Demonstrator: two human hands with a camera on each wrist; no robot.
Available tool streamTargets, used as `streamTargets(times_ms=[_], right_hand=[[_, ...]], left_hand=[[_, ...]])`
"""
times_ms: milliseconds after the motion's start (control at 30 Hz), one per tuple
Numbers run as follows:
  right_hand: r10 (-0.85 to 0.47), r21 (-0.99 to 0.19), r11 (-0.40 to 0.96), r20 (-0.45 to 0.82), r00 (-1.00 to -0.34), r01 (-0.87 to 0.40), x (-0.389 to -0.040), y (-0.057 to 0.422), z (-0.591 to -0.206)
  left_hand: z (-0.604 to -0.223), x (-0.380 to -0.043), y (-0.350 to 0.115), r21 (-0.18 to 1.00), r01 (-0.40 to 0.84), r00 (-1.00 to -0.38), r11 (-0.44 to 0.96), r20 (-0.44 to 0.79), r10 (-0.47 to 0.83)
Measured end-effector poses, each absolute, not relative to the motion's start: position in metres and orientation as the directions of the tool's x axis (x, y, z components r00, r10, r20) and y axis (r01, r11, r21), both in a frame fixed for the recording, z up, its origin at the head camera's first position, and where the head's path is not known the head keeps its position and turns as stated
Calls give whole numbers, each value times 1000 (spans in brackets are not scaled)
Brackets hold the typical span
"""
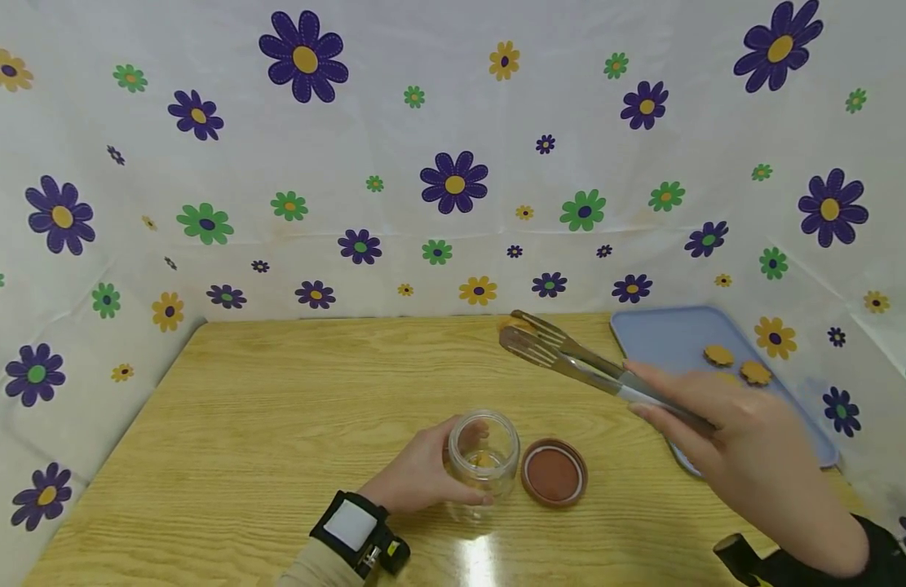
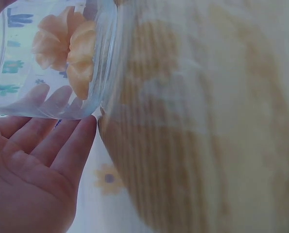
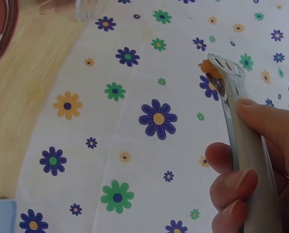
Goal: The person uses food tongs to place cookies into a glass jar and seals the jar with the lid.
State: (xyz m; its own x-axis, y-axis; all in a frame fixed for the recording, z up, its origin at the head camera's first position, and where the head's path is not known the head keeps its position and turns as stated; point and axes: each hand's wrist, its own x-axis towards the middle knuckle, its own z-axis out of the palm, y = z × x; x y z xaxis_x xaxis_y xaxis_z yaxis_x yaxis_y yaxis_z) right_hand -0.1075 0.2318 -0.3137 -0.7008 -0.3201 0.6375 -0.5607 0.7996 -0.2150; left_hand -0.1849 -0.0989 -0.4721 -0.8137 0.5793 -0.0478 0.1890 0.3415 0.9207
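My left hand point(image 1: 416, 473) grips an uncapped clear glass jar point(image 1: 506, 483) from its left side, thumb across the front, the jar upright on the table. Inside the jar, several orange-tan flower-shaped cookies point(image 2: 81, 58) show in the left wrist view. Metal tongs point(image 1: 588, 372) are held in my right hand point(image 1: 746, 432), fingers wrapped round the handles. Between the tong tips sits one flower-shaped cookie point(image 3: 212, 70), raised above the table, beyond the jar and a little to its right. A brown lid point(image 1: 554, 473) lies just right of the jar.
A blue tray point(image 1: 665, 333) rests at the right of the wooden table point(image 1: 276, 424), bearing flower-shaped cookies point(image 1: 718, 355) partly hidden by my right hand. White cloth point(image 1: 394, 130) with printed flowers stands along the back and sides.
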Motion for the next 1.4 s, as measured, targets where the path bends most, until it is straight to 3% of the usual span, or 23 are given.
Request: streamTargets(times_ms=[400, 800, 1400], right_hand=[[-456, -170, 809, 424, -783, -563, -107, 213, -362], [-459, -107, 827, 438, -773, -552, -112, 213, -369], [-437, -155, 832, 410, -801, -533, -111, 214, -368]], left_hand=[[-469, -183, -97, 899, 194, -825, 393, -68, 562], [-471, -184, -96, 883, 229, -820, 409, -52, 571], [-471, -186, -97, 875, 252, -820, 413, -33, 572]])
